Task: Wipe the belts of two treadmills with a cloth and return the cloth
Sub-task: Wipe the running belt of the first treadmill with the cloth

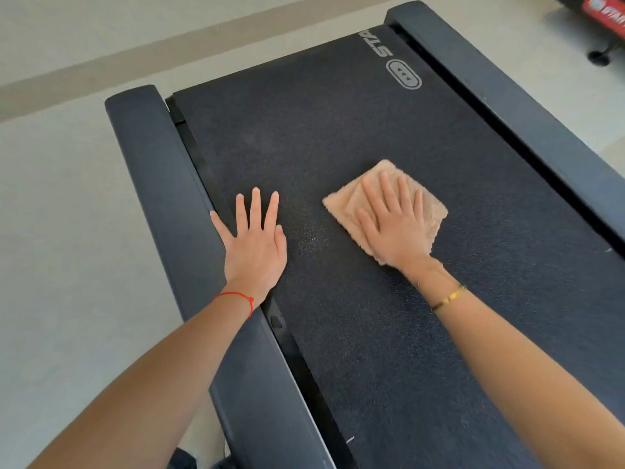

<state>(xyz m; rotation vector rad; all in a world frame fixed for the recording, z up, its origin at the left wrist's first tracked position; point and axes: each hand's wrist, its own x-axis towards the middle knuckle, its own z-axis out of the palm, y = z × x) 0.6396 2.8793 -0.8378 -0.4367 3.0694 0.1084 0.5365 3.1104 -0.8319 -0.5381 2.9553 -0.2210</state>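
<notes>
Grey floor [67,204] lies outboard of the left side rail [159,184]; just inside it the left hand [255,242] rests flat on the belt [338,137], fingers straight and spread, holding nothing. Well to its right, the right hand [395,221] presses the folded tan cloth [385,204] onto the belt with straight fingers. A hard stroke might shift the belt under the bracing palm, or bunch the cloth. Bare belt runs ahead of both hands to the logo [404,74]; beyond the cloth, the right side rail [527,130] limits sideways sweep
</notes>
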